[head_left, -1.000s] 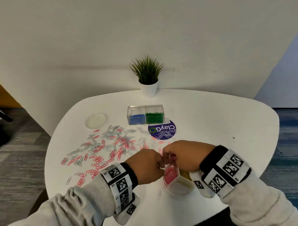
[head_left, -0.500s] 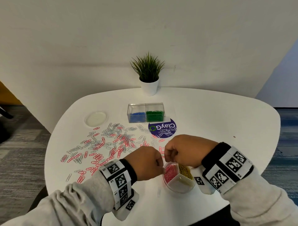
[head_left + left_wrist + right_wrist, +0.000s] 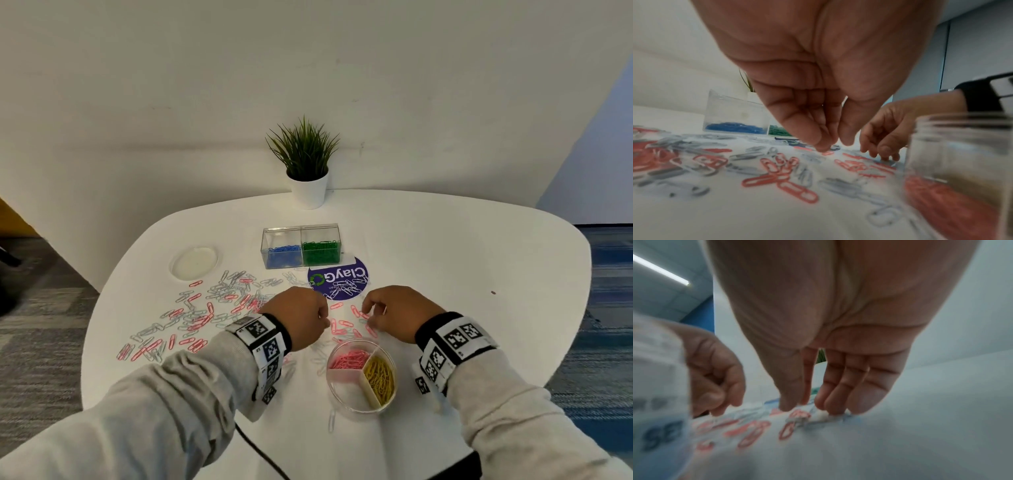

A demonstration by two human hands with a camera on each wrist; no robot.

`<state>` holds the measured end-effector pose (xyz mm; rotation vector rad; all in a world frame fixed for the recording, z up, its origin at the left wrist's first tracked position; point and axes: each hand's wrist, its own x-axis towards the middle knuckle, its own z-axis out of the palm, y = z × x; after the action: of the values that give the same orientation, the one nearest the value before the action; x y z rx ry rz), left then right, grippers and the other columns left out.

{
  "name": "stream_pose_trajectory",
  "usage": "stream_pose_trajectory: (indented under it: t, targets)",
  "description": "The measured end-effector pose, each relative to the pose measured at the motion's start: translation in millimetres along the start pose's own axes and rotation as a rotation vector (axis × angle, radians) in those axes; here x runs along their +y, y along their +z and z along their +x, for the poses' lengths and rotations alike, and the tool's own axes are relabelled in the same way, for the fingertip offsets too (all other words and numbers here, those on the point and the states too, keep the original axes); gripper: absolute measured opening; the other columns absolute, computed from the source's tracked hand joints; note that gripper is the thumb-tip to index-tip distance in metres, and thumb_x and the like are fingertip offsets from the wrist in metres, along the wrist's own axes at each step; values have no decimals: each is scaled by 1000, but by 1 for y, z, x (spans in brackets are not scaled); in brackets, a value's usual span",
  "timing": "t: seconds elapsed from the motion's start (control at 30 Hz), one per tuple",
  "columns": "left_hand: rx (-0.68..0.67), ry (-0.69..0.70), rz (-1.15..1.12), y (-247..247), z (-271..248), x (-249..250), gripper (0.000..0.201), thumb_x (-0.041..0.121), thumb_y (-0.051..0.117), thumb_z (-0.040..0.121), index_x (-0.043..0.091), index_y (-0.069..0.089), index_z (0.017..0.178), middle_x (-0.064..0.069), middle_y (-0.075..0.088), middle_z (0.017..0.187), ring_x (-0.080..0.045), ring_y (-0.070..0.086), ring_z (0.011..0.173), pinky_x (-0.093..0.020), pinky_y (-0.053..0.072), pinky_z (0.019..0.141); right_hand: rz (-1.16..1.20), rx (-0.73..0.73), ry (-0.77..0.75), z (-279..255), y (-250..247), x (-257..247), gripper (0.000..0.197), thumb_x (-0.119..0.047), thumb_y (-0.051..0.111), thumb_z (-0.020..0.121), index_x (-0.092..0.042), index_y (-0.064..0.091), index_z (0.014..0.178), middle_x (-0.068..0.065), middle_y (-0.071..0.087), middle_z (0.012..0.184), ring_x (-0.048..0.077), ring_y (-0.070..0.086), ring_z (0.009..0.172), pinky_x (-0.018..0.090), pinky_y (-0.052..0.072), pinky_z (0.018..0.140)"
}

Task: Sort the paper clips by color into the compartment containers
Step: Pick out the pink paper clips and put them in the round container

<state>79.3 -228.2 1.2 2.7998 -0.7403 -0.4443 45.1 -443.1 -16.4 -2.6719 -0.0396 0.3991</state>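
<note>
Pink paper clips lie beneath both of your hands, on the white table just beyond the round divided container. Your left hand hovers low with its fingers bunched toward the thumb, tips at a pink clip; whether it grips that clip cannot be told. Your right hand points its fingers down onto the table, thumb apart from them, tips touching clips without closing on any; the wrist view is blurred.

The round container stands between your wrists, nearer you: pink clips fill its left compartment, yellow clips its right, and the near compartment shows no colour. A mixed scatter of pink and white clips spreads left of your left hand toward the table's left edge. Farther off, a clear rectangular box holds blue clips on the left and green on the right; a purple round sticker lies just in front of it, with white clips on it. A shallow round lid rests left of the box.

A potted plant stands at the far edge against the white wall. The table's right half lies bare to its curved rim, with grey and blue carpet beyond.
</note>
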Motion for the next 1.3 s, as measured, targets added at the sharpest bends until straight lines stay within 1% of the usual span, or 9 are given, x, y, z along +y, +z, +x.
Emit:
stream_pose_trajectory:
  t: [0.17,0.37,0.47,0.6,0.73,0.87,0.93,1.07,1.3]
  targets:
    - [9,-17,108,10,18,8,38,56,57,92,21,66,105,2,65,102,-18,59,94,-34,52,83,-59,61,14,11,11,0,3,-31,62,93,-28,60,92,-8,57,96,13,55,88,27,43,78]
    - [16,18,71,20,24,3,13,25,59,91,27,68,100,3,64,106,-18,60,98,-29,50,82,-96,70,7,14,18,-1,15,-19,60,93,-29,57,104,-2,56,106,18,57,92,28,45,79]
    - [5,40,27,18,24,-5,11,20,60,90,27,68,92,5,60,100,-16,61,94,-28,51,80,-100,67,4,15,17,1,19,-18,63,91,-33,62,103,-3,51,104,19,59,96,27,47,81]
    - [45,27,-79,15,22,-15,10,19,54,91,25,63,90,7,62,97,-15,59,91,-25,49,77,-50,71,16,14,17,2,17,-16,62,90,-31,57,83,-5,49,99,17,57,89,25,46,78]
    - [43,43,-235,13,19,-22,19,14,48,94,30,55,102,5,65,90,-15,61,81,-23,47,65,3,108,49,9,10,0,7,-20,54,92,-26,53,88,-3,54,99,16,56,87,28,48,79]
    - [-33,161,-33,13,18,-23,32,14,44,98,31,68,110,5,64,114,-14,61,104,-26,49,88,82,158,90,4,0,3,9,-15,41,96,-22,45,100,-1,58,84,18,56,75,32,44,64]
    - [-29,208,46,16,18,-22,28,18,48,98,27,70,113,6,63,118,-14,59,108,-29,48,94,58,80,73,2,-1,1,14,-15,36,98,-20,49,99,1,61,89,20,57,81,32,44,69]
    - [-27,262,206,21,12,-15,22,34,53,97,27,68,112,7,60,110,-15,58,101,-33,51,87,-61,-31,7,0,6,-4,14,-31,51,97,-21,60,95,-1,64,102,17,58,91,29,45,77]
    - [24,237,251,17,13,-7,14,28,49,92,19,61,92,1,61,93,-18,57,83,-30,50,71,-97,-39,-18,1,15,-7,9,-32,63,90,-23,64,91,-3,64,101,14,58,90,26,47,80]
